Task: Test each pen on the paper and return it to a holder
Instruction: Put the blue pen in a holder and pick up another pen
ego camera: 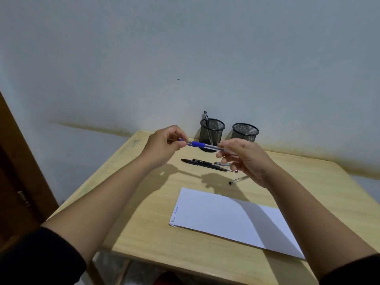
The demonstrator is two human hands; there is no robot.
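Blue pen [203,145]: clear barrel with blue grip, held level above the table [144,233], in front of the left holder [211,133].
Left hand [164,144]: fingers closed on the cap end.
Right hand [244,159]: fingers closed on the other end.
Holders: two black mesh cups; the left one has one pen, right holder [245,132] looks empty.
Loose pens [205,163]: dark, lying behind the paper [226,219], partly hidden by the right hand.
Paper: white sheet, small blue writing at its left edge.

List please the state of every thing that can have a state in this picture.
Blue pen: held level by both hands.
Left hand: pinching one end.
Right hand: pinching the other end.
Left holder: one pen inside.
Right holder: looks empty.
Paper: flat, scribbles at one edge.
Black pens: lying on table.
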